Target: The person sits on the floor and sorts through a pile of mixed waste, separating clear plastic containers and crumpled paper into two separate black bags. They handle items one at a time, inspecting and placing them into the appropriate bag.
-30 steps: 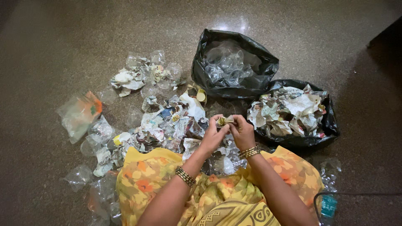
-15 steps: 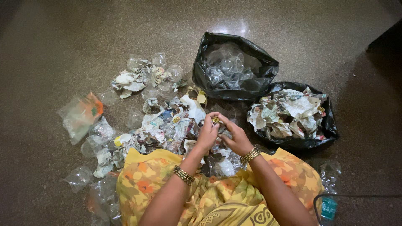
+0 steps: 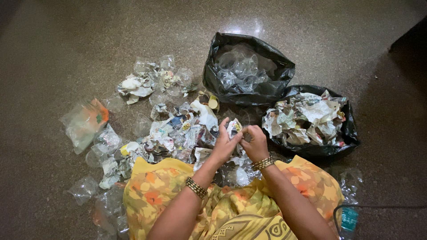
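Two bare hands meet over a heap of litter on a speckled brown floor (image 3: pixel 66 40). Left hand (image 3: pixel 224 144): fingers curled, pinching the lower edge of a crumpled paper scrap (image 3: pixel 234 127) that stands up just above the fingertips. Right hand (image 3: pixel 255 143): fingers bent inward toward the same scrap, touching or nearly touching the left hand; whether it has hold of the paper cannot be told. Each wrist carries gold bangles. The scrap sits between the two hands, above the near edge of the mixed pile.

Mixed pile (image 3: pixel 178 131): crumpled printed paper and clear plastic cups, spread left of the hands and under them. Smaller cluster (image 3: pixel 153 80): white paper and clear cups, farther out, apart from the main pile. Orange-and-clear plastic packet (image 3: pixel 84 122): lying at far left, well apart from the hands. Loose clear cups: scattered along the left side, near the knee.

Black bag, far (image 3: pixel 271 91): open, holding clear plastic cups. Black bag, near (image 3: pixel 351 133): open, just right of the hands, filled with crumpled paper; its rim touches the far bag. Yellow floral garment (image 3: pixel 155 191): covers the lap at the bottom. Plastic bottle (image 3: pixel 349 220): bottom right, partly seen.
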